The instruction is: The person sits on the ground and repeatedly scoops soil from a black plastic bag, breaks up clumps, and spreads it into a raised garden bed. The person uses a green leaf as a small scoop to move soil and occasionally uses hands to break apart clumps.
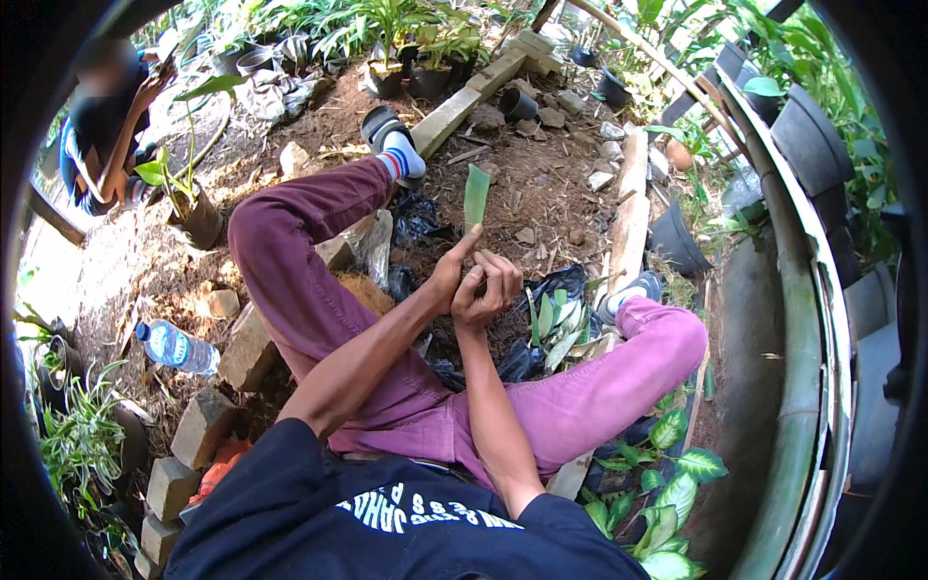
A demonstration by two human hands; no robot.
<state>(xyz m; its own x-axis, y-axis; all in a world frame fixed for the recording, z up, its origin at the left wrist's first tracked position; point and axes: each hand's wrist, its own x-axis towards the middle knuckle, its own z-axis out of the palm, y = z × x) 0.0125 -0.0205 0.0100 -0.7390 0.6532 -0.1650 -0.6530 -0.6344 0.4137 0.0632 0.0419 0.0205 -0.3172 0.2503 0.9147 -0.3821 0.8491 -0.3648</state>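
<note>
A flat strip of green leaf point(476, 192) stands upright from my left hand point(448, 274), its lower end hidden by the fingers. One finger of that hand lies stretched along the leaf's base. My right hand point(489, 288) is curled close against the left one, and whatever its bent fingers may hold is hidden. Just below and to the right of the hands, several cut leaves point(562, 322) lie in a pile beside crumpled black plastic point(518, 359). Dark soil point(536, 210) spreads between my legs.
A water bottle point(177, 348) lies left, near loose bricks point(204, 428). Concrete edging point(464, 105) runs past my left foot, and a bamboo pole point(797, 377) curves along the right. Potted plants point(384, 72) stand at the back. Another person point(109, 123) crouches at far left.
</note>
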